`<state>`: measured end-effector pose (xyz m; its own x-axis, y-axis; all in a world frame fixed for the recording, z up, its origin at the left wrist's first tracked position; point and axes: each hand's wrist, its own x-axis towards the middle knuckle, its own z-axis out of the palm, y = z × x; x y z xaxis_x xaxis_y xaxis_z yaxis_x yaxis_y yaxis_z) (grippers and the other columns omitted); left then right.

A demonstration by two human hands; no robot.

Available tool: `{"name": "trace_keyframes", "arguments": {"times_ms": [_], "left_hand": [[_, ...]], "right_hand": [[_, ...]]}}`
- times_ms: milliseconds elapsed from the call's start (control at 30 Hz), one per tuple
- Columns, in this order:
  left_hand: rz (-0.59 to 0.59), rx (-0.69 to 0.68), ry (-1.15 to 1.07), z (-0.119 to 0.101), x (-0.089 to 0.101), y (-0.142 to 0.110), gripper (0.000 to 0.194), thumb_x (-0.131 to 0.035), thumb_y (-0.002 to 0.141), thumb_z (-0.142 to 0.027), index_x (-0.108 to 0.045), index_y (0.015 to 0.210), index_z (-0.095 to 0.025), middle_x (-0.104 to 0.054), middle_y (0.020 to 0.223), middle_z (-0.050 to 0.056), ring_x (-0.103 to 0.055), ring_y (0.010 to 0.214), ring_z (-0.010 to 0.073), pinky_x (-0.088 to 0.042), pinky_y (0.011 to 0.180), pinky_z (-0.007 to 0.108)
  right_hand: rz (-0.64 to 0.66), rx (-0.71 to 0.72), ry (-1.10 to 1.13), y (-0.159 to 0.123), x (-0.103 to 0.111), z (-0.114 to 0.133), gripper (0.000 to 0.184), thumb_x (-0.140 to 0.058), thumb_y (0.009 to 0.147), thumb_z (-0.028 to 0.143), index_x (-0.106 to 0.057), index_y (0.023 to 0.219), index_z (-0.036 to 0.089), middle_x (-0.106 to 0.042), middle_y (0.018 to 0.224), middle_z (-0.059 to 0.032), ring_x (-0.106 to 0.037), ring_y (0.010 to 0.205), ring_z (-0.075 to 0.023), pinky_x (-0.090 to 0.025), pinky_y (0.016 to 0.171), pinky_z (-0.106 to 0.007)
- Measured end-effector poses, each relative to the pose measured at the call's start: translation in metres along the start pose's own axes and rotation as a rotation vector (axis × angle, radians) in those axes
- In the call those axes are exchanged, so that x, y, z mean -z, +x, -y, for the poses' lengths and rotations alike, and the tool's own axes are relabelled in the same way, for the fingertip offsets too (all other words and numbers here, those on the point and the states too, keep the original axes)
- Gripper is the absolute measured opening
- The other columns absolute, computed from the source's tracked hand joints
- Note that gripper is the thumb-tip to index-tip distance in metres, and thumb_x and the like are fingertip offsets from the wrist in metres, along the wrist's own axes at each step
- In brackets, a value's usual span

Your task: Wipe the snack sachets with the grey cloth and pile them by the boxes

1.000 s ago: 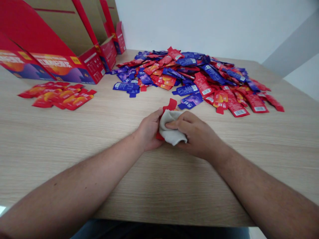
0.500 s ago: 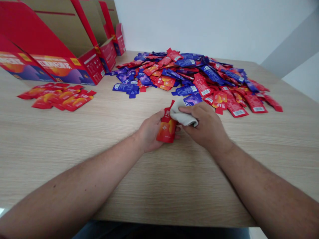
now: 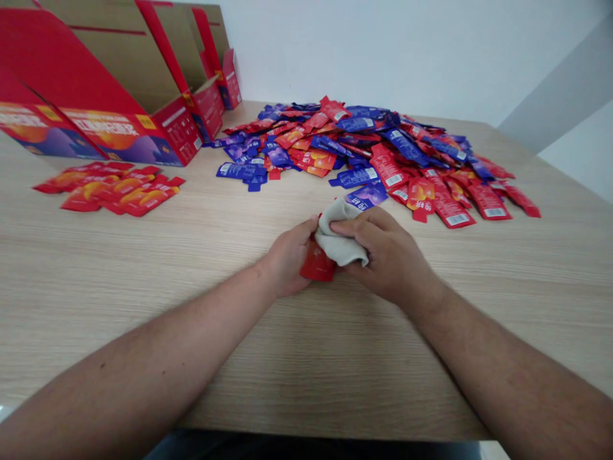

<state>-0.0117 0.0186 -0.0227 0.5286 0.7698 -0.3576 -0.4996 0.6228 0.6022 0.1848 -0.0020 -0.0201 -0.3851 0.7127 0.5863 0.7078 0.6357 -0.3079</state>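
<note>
My left hand (image 3: 290, 257) is closed around a red sachet (image 3: 318, 263) with an orange print, held above the table near the middle of the view. A folded pale grey cloth (image 3: 341, 237) is pinched in my right hand (image 3: 385, 252) and lies against the sachet's front, covering its upper part. The fingers of my left hand behind the sachet are mostly hidden. Just beyond the cloth, a purple sachet (image 3: 368, 195) lies at the near edge of a large heap of red and blue sachets (image 3: 354, 144).
Several red sachets (image 3: 112, 188) lie overlapping at the left of the wooden table (image 3: 215, 268). Behind them stand open red cardboard boxes (image 3: 119, 131) printed in purple and orange. A white wall (image 3: 383, 51) rises behind the heap.
My right hand has moved the cloth left and down over the sachet, covering more of its front. My left hand keeps its hold almost in place.
</note>
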Motion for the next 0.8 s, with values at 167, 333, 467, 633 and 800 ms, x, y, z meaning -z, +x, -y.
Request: {"name": "trace_keyframes", "arguments": {"times_ms": [167,333,467,633,800], "left_hand": [[0.035,0.054,0.045,-0.0009,-0.0003,-0.0011,0.052,-0.031,0.115,-0.040,-0.075,0.106,-0.013,-0.078,0.090,0.012,-0.073,0.074,0.0238,-0.060,0.070,0.038],[-0.040,-0.007,-0.030,-0.0020,-0.0074,-0.0024,0.045,-0.036,0.115,-0.034,-0.074,0.098,-0.015,-0.076,0.086,0.008,-0.072,0.075,0.0192,-0.059,0.074,0.030],[-0.010,0.040,0.043,-0.0030,-0.0067,-0.0030,0.053,-0.029,0.115,-0.037,-0.074,0.103,-0.013,-0.077,0.087,0.011,-0.072,0.073,0.0228,-0.060,0.070,0.036],[-0.020,-0.008,0.006,-0.0015,-0.0038,-0.0008,0.045,-0.035,0.114,-0.034,-0.075,0.103,-0.015,-0.078,0.089,0.009,-0.072,0.077,0.0211,-0.060,0.077,0.034],[0.022,0.040,0.040,-0.0025,-0.0032,-0.0011,0.052,-0.031,0.115,-0.039,-0.076,0.105,-0.013,-0.078,0.089,0.012,-0.074,0.075,0.0246,-0.061,0.072,0.039]], "right_hand": [[-0.079,-0.070,-0.040,0.0002,-0.0005,-0.0029,0.037,-0.073,0.088,0.019,-0.077,0.124,0.025,-0.080,0.112,-0.0109,-0.072,0.105,-0.0337,-0.061,0.092,-0.052],[0.055,0.010,0.035,-0.0006,-0.0013,0.0016,0.041,-0.074,0.087,0.021,-0.077,0.129,0.024,-0.077,0.111,-0.0117,-0.071,0.100,-0.0305,-0.061,0.084,-0.046],[-0.043,-0.057,-0.020,0.0003,-0.0012,-0.0018,0.039,-0.073,0.087,0.019,-0.077,0.125,0.025,-0.079,0.110,-0.0107,-0.072,0.104,-0.0323,-0.061,0.090,-0.049],[0.052,0.008,0.017,0.0001,-0.0006,-0.0004,0.040,-0.073,0.089,0.023,-0.077,0.128,0.022,-0.077,0.112,-0.0128,-0.071,0.101,-0.0305,-0.061,0.083,-0.045],[-0.034,-0.054,-0.019,0.0007,-0.0003,-0.0029,0.037,-0.072,0.088,0.020,-0.077,0.124,0.025,-0.079,0.111,-0.0115,-0.072,0.104,-0.0327,-0.061,0.091,-0.050]]}}
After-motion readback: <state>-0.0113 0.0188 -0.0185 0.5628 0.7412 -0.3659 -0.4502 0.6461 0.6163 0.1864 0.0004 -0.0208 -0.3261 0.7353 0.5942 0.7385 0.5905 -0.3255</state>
